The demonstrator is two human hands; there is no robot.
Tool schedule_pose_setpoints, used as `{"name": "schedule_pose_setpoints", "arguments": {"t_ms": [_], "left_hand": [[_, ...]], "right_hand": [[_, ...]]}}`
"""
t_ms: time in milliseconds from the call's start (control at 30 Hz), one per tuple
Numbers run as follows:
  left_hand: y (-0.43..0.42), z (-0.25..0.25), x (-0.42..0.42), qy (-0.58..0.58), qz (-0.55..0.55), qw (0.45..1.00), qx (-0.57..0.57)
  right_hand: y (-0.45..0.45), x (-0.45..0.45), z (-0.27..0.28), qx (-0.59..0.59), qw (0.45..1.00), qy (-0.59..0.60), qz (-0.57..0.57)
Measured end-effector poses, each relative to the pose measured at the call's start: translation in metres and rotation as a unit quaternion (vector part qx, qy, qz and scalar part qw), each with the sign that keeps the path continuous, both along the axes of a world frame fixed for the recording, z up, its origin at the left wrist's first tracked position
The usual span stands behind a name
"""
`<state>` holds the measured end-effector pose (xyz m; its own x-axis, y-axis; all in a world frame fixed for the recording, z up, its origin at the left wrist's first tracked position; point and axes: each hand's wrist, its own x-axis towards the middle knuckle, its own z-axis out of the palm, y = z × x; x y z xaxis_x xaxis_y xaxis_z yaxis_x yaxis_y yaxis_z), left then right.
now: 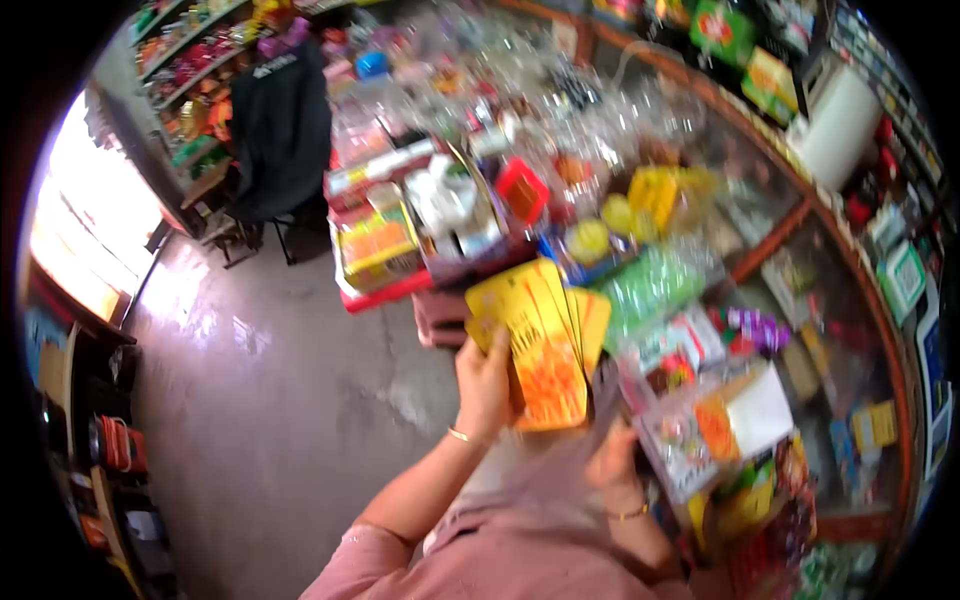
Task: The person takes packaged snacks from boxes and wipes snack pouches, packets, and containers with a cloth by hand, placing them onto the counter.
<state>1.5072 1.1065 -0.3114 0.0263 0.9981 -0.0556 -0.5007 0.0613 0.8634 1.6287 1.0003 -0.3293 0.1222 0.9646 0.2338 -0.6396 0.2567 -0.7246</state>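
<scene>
A wood-framed glass counter [775,240] heaped with plastic-wrapped goods bears a pale, printed rectangular box [688,452] near its edge. Flat, rectangular yellow-and-orange packets [545,370] are fanned out in the nearly closed left hand [483,388]; holding them spread seems the present step, and shifting one calls for a steady pinch, while the blurred right hand [615,465] is partly curled near the box, its grip unclear
</scene>
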Motion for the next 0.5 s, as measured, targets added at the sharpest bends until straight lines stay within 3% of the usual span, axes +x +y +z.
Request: {"name": "schedule_pose_setpoints", "arguments": {"t_ms": [33,100,167,267,300,333,367,433,500], "left_hand": [[-0.004,-0.004,-0.001,0.011,0.014,1.0,0.01],[-0.008,-0.005,0.003,-0.035,-0.04,0.998,-0.032],[-0.011,0.002,0.001,-0.113,-0.134,0.98,-0.092],[-0.013,-0.009,-0.009,-0.072,-0.233,0.963,-0.111],[-0.014,-0.01,-0.01,-0.135,-0.255,0.941,-0.174],[-0.015,-0.01,-0.01,-0.198,-0.274,0.911,-0.235],[-0.015,-0.015,-0.008,-0.199,-0.272,0.91,-0.241],[-0.012,-0.026,-0.006,-0.231,-0.204,0.931,-0.197],[-0.007,-0.026,-0.008,-0.223,-0.187,0.941,-0.176]], "right_hand": [[0.002,0.002,0.021,-0.029,0.989,-0.147,0.0],[0.003,0.005,0.036,-0.145,0.974,-0.174,-0.012],[0.004,0.026,0.024,-0.186,0.973,-0.133,-0.006],[0.006,0.034,0.014,-0.145,0.971,-0.185,-0.036],[0.007,0.035,0.01,-0.105,0.965,-0.235,-0.053],[0.006,0.038,0.012,-0.139,0.958,-0.245,-0.04],[0.005,0.043,0.011,-0.145,0.958,-0.245,-0.038],[0.007,0.057,0.004,-0.316,0.799,-0.509,-0.037],[0.009,0.062,-0.01,-0.245,0.799,-0.522,-0.17]]}}
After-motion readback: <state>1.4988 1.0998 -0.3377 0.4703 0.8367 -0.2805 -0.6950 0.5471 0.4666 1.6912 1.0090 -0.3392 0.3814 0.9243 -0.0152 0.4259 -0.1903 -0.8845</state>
